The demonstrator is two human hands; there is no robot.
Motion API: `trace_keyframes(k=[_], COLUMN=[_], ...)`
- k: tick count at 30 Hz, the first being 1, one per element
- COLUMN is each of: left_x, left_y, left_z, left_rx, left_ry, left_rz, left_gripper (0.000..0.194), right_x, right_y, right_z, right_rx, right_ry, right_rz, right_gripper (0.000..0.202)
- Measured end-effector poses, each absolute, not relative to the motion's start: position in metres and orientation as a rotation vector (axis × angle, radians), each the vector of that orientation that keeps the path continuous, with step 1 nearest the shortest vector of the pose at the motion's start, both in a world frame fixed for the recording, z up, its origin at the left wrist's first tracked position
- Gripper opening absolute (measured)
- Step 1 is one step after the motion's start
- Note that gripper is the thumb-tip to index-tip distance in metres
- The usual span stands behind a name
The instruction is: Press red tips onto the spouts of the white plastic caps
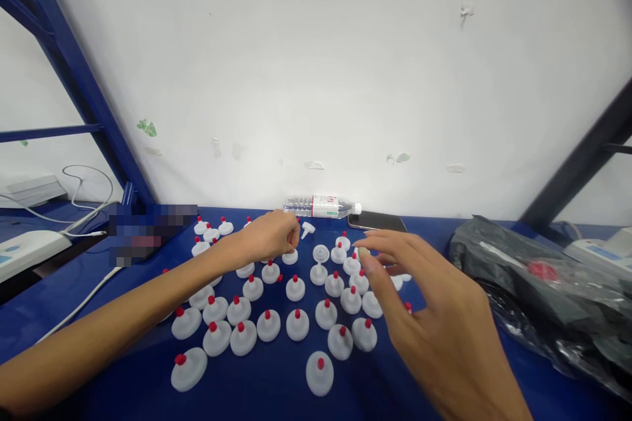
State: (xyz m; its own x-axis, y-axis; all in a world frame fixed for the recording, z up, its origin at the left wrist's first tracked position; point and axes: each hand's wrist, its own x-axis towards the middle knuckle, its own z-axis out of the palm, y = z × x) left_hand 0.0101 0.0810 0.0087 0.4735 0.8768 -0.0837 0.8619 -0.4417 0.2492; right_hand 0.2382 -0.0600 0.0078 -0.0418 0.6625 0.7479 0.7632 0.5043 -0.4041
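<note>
Several white disc-shaped pieces with red tips (297, 325) stand spread over the blue table. My left hand (276, 235) reaches over the far rows, its fingers curled together above a white disc (290, 256); whatever they grip is hidden. My right hand (429, 296) hovers over the right side of the group, fingers curved, with thumb and forefinger slightly apart. White pieces lie behind and under those fingers. Between the hands are a tipped-over white piece without a red tip (307, 229) and an untipped disc (320, 253). A loose red tip (280, 278) lies near the left hand.
A clear plastic bottle (323, 206) lies along the wall, with a dark phone (378, 221) beside it. A grey plastic bag (538, 289) is at the right. Blue frame posts (91, 72) flank the table (133, 375). A white cable (81, 302) crosses the left side.
</note>
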Motion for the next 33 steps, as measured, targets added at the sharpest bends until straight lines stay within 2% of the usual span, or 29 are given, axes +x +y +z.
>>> trace_keyframes(k=[5,12,16,21,26,30,33], left_x=[0.009,0.019,0.021,0.019,0.028,0.038,0.042], left_y=[0.083,0.069,0.072,0.081,0.063,0.04,0.029], left_z=[0.007,0.012,0.003,0.001,0.027,0.043,0.046], left_rx=[2.532,2.73,2.816,2.802,2.594,2.092,1.856], left_ry=[1.47,1.378,1.11,1.055,1.037,0.821,0.728], left_rz=[0.063,0.213,0.183,0.259,0.437,0.539,0.52], left_gripper=[0.004,0.031,0.022,0.012,0.029,0.029,0.028], right_x=[0.239,0.238,0.238,0.238,0.237,0.237,0.238], right_y=[-0.06,-0.061,-0.062,-0.063,-0.059,-0.056,-0.056], right_z=[0.007,0.008,0.008,0.009,0.008,0.004,0.003], right_rx=[-1.198,-1.178,-1.179,-1.19,-1.208,-1.206,-1.16], right_ry=[-1.759,-1.755,-1.758,-1.781,-1.829,-1.9,-1.94], right_rz=[-0.131,-0.138,-0.122,-0.074,-0.103,-0.18,-0.217], right_gripper=[0.014,0.014,0.015,0.014,0.021,0.034,0.029])
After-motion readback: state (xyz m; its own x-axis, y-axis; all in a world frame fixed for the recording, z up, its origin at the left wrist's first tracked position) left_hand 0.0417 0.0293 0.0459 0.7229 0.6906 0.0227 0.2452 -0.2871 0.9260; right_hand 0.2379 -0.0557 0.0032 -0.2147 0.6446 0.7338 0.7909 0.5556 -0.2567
